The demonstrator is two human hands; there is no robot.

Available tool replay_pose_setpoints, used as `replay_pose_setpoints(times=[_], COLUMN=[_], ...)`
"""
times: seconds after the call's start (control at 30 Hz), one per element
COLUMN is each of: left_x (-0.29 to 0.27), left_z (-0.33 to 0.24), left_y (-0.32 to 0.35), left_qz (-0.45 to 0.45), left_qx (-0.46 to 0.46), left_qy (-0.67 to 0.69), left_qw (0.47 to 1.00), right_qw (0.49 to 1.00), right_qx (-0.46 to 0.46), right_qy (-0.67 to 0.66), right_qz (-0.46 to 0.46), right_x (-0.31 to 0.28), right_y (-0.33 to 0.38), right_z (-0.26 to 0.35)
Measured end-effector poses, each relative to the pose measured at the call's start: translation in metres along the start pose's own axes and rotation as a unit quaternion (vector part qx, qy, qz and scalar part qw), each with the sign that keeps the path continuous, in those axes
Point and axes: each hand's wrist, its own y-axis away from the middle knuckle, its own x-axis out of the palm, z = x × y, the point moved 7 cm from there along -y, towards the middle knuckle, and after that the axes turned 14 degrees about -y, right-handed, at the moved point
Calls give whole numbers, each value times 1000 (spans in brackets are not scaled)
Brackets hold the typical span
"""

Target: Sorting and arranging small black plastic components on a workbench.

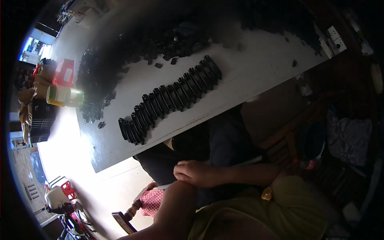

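My right hand (193, 173) lies in front of the table's near edge, its fingers curled in and no object visible in them. It rests against my bare left arm (170, 206), which comes up from the lower edge. My left hand cannot be seen. Beyond the hand, on the pale table (240, 72), stands a long slanting row of black curved plastic parts (172, 96). These ribbed pieces sit side by side, and neither hand touches them.
Loose small black pieces (176, 44) heap along the far side. Past the table's left end are a translucent yellowish tub (64, 96), a red container (64, 72) and a black crate (42, 122). A socket strip (335, 40) lies at the right corner; a wooden chair (124, 222) stands lower left.
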Motion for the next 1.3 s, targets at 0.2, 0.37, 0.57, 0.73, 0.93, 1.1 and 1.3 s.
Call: replay_pose_setpoints(times=[0.2,0.37,0.57,0.73,0.93,1.1,1.3], left_x=[8,11,151,190,191,174,173], left_z=[-5,-4,-37,-34,-27,-23,-20], left_y=[3,3,39,50,61,66,70], left_qz=[-7,-24,331,326,348,364,358], left_qx=[48,85,298,340,367,340,345], left_qy=[82,139,-74,-157,-159,-160,-150], left_qw=[995,986,892,868,848,852,855], right_qw=[995,949,758,726,781,800,829], right_qx=[-52,-199,-177,-170,-72,-114,-115], right_qy=[-62,62,427,537,476,409,356], right_qz=[49,-236,-461,-395,-398,-424,-415], right_x=[-1,-142,-308,-316,-315,-283,-254], right_y=[12,28,60,44,45,30,3], right_z=[42,114,124,120,112,118,126])
